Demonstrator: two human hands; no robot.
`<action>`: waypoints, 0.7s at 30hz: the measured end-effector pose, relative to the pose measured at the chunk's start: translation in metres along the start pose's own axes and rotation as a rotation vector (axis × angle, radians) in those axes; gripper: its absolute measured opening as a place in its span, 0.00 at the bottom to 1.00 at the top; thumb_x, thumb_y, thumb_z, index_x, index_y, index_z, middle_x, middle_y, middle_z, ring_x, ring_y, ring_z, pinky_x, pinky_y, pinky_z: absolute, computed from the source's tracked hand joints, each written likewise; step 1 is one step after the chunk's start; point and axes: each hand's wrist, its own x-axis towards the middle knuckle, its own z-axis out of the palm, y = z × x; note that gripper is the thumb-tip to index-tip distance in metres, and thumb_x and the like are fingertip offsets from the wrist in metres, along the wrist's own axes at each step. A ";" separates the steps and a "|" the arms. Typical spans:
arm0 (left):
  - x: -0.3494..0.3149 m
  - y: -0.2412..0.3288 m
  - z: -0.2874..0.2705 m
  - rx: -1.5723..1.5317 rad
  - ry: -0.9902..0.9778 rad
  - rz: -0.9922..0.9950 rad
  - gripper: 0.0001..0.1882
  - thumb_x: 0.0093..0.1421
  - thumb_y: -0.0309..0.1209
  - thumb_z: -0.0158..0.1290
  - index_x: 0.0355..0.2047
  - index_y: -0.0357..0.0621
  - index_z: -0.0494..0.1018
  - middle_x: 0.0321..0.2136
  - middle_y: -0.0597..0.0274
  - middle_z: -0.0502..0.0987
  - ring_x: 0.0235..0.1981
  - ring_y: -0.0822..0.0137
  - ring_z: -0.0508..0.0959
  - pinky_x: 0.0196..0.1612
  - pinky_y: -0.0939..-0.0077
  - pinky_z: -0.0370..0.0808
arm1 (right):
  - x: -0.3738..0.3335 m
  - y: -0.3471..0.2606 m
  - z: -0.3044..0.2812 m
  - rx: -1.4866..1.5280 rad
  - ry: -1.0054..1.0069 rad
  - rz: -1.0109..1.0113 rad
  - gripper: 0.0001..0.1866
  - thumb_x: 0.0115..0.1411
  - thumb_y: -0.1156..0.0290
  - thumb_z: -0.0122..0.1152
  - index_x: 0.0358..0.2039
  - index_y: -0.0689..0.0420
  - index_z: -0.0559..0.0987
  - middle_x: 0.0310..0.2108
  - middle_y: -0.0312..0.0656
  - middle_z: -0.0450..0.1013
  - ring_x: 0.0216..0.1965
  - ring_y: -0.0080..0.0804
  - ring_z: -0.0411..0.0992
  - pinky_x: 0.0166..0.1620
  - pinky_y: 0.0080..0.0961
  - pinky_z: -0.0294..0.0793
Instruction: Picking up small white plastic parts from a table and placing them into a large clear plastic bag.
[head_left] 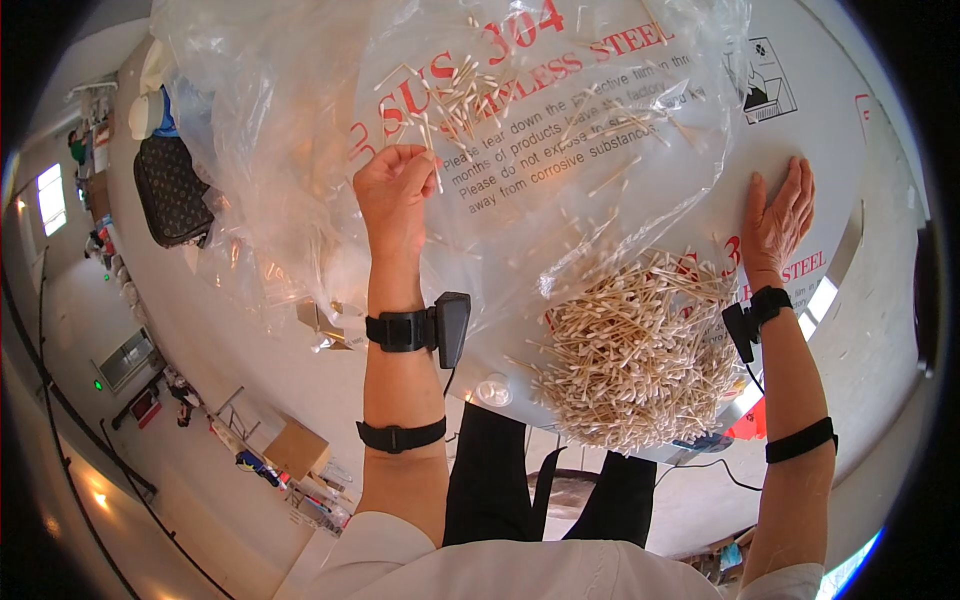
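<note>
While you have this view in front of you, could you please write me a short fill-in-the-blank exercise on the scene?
1. The hand pinching a cotton swab is the person's ____ hand.
2. The other hand lies spread on the table, palm facing ____.
3. Of the large pile of swabs and the small cluster of swabs, the one nearer the person's body is the ____ one.
4. The person's trousers are ____ in colour.

Missing words: left; down; large; black.

- Left hand (393, 195), left of centre, pinches a swab (439, 182).
- Right hand (776, 222) lies flat, upper right.
- Clear bag (285, 130) spreads across top.
- Swab pile (635, 360), lower right of centre.
</note>
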 end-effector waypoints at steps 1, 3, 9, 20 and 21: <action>0.000 0.000 0.000 -0.002 0.000 -0.010 0.03 0.53 0.22 0.55 0.26 0.33 0.74 0.21 0.59 0.76 0.18 0.75 0.70 0.23 0.82 0.65 | 0.000 0.000 0.000 -0.001 -0.001 -0.001 0.33 0.62 0.49 0.47 0.61 0.56 0.58 0.63 0.44 0.54 0.65 0.41 0.49 0.66 0.38 0.43; -0.001 0.000 0.000 -0.004 0.000 -0.021 0.03 0.54 0.22 0.55 0.27 0.33 0.74 0.22 0.59 0.76 0.18 0.75 0.70 0.23 0.82 0.65 | -0.001 0.001 0.001 -0.003 -0.002 0.000 0.33 0.62 0.49 0.47 0.61 0.56 0.58 0.63 0.44 0.54 0.65 0.41 0.49 0.66 0.38 0.43; -0.002 -0.003 -0.003 -0.020 0.025 -0.023 0.03 0.54 0.23 0.56 0.27 0.34 0.75 0.22 0.59 0.77 0.19 0.75 0.70 0.23 0.82 0.66 | -0.001 0.001 0.001 0.010 -0.002 -0.005 0.34 0.62 0.48 0.46 0.62 0.55 0.58 0.64 0.44 0.53 0.66 0.41 0.48 0.66 0.38 0.43; -0.006 0.000 -0.004 -0.050 -0.097 -0.093 0.02 0.54 0.22 0.55 0.28 0.35 0.73 0.21 0.61 0.75 0.18 0.76 0.70 0.21 0.84 0.64 | -0.001 0.002 0.002 0.015 0.001 -0.003 0.34 0.62 0.46 0.44 0.62 0.54 0.57 0.64 0.43 0.53 0.66 0.40 0.48 0.66 0.38 0.43; -0.006 -0.001 -0.002 -0.050 -0.097 -0.094 0.02 0.54 0.22 0.55 0.28 0.35 0.73 0.21 0.61 0.75 0.18 0.76 0.70 0.21 0.84 0.64 | -0.001 0.003 0.002 0.010 0.001 -0.004 0.34 0.62 0.46 0.44 0.62 0.54 0.57 0.64 0.43 0.53 0.66 0.40 0.48 0.66 0.38 0.43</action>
